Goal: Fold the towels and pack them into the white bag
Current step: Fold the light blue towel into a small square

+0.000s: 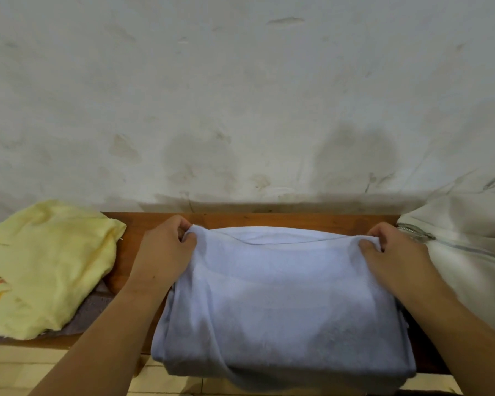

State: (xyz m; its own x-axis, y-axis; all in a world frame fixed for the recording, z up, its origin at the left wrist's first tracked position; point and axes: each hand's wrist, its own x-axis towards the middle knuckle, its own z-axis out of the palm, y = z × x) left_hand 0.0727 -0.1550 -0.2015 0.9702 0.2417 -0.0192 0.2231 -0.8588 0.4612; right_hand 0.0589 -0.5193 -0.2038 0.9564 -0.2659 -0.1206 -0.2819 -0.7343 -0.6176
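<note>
Blue towel [280,295]: laid on the middle of the bench [269,220], doubled into a thick pad, its near edge draped over the bench front and its far edge lifted a little.
Left hand [166,247]: closed on the blue towel's far left corner, which is pinched between thumb and curled fingers.
Right hand [392,252]: closed in the same way on the far right corner.
Handling: the cloth is judged soft, limp and light, neither slippery nor fragile. The layers may slide apart unless all are caught together.
Hold: the two far corners are judged the best hold, with the edge between them kept taut.
White bag [469,252]: set just right of the blue towel. Its zip [412,231] is seen beside the right hand, but whether it is undone cannot be told.
Yellow towel [46,264]: left of the blue towel and apart from it, crumpled and unfolded, heaped over a grey cloth [89,310].
Wall [240,95]: stained plaster behind the blue towel.
</note>
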